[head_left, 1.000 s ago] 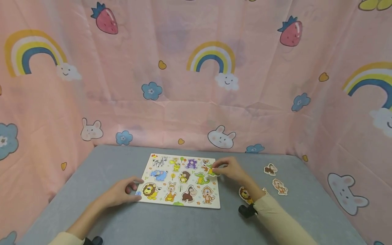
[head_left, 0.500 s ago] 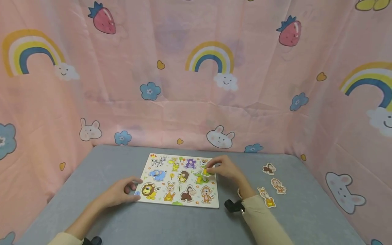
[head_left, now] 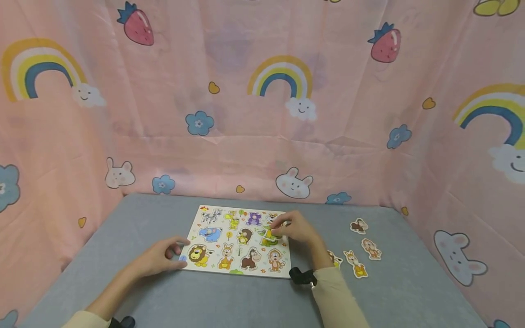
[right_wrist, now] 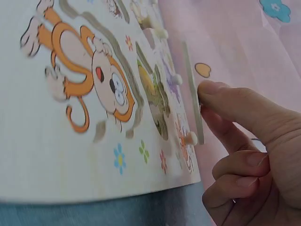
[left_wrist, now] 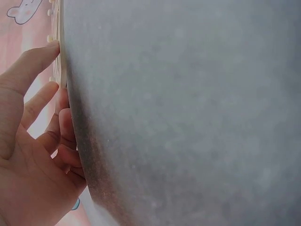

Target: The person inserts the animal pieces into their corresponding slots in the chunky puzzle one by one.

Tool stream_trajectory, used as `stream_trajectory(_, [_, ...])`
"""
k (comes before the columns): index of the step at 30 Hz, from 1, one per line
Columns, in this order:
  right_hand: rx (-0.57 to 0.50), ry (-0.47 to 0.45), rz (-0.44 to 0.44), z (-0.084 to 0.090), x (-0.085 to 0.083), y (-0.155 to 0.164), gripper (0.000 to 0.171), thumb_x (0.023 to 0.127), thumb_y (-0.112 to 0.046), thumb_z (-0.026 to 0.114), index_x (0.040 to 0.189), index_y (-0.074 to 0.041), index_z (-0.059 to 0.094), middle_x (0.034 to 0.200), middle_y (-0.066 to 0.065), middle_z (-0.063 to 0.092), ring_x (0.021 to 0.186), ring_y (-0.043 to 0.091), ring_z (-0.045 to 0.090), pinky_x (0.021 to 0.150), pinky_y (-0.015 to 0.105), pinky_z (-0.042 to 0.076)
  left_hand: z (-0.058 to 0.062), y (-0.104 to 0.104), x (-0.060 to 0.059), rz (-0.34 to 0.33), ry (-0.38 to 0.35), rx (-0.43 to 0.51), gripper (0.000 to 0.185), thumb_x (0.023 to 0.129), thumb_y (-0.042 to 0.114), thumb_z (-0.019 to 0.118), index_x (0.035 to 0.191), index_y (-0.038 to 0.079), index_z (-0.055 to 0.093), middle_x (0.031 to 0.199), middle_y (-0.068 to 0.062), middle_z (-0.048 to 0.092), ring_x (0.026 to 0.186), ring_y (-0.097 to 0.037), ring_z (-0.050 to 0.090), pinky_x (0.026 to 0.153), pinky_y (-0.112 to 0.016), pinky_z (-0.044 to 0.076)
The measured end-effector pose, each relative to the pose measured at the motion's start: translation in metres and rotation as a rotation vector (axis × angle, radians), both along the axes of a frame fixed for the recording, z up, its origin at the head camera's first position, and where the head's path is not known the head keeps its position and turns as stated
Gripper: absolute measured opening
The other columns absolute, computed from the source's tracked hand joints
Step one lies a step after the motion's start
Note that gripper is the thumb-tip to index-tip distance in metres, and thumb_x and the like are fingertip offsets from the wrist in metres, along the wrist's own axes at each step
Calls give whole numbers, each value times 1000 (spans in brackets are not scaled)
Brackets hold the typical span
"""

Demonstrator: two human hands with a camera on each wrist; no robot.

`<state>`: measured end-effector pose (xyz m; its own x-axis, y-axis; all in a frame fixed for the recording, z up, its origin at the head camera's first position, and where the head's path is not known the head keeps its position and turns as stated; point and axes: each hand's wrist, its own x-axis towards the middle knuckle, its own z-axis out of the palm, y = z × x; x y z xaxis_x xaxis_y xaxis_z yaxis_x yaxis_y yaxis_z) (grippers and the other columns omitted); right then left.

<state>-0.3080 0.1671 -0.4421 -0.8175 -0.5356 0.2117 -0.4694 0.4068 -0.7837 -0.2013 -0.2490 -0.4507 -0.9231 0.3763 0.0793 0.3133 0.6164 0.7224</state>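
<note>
Your right hand [head_left: 296,229] pinches a piece [head_left: 270,235] over the board [head_left: 213,269]; your left hand [head_left: 161,257], fingers loosely curled, touches its left edge. Only the right wrist view shows the piece tilted.

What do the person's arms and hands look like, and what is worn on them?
Both hands, left hand and right hand, are bare, with no gloves or rings visible. Each arm wears a pale cream long sleeve, and a small black device sits at each wrist.

Soft, even, shadowless light — both wrist views blurred close-up.
</note>
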Motion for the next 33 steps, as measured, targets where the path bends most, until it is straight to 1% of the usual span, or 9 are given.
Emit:
stream_trajectory(6, [-24,4,20,-6,0,-5,6,85,-5,81,90,-2,79,92,5,72,81,21,59,68,33,47,-2,-2,1,-6,15,0,51,81,17,87,125,3,63,90,0,53,74,-13,47,67,-29,38])
stream_trajectory(10, [-37,-20,22,-5,2,-8,7,85,-5,81,90,-1,78,92,8,72,77,23,58,63,32,46,-1,-2,1,-8,13,6,52,82,17,87,125,3,63,91,0,53,74,-12,46,67,-29,38])
stream_trajectory(18, [-63,-50,1,-3,6,-11,9,83,-3,83,89,1,78,94,13,72,82,28,60,65,32,46,-1,-2,1,-4,15,5,51,81,17,87,125,3,63,91,0,54,74,-13,47,67,-29,38])
stream_trajectory(21, [-52,-62,1,-5,6,-11,9,83,-3,83,89,2,77,92,13,72,73,25,58,58,30,45,-2,-2,0,5,16,-8,51,82,18,87,125,4,63,91,0,54,74,-13,47,67,-29,38])
stream_trajectory(25, [-20,-94,0,-8,6,-11,8,83,-1,82,89,2,77,90,10,71,61,17,52,50,27,42,-2,-2,-1,8,14,-21,51,82,20,86,125,4,64,91,1,54,74,-13,48,68,-29,39])
stream_trajectory(33, [-9,-100,-9,-8,6,-12,8,84,1,80,89,5,76,89,12,71,60,14,53,52,27,42,-2,-2,-2,3,13,-11,51,82,20,86,125,4,63,91,0,54,74,-13,48,68,-29,38])
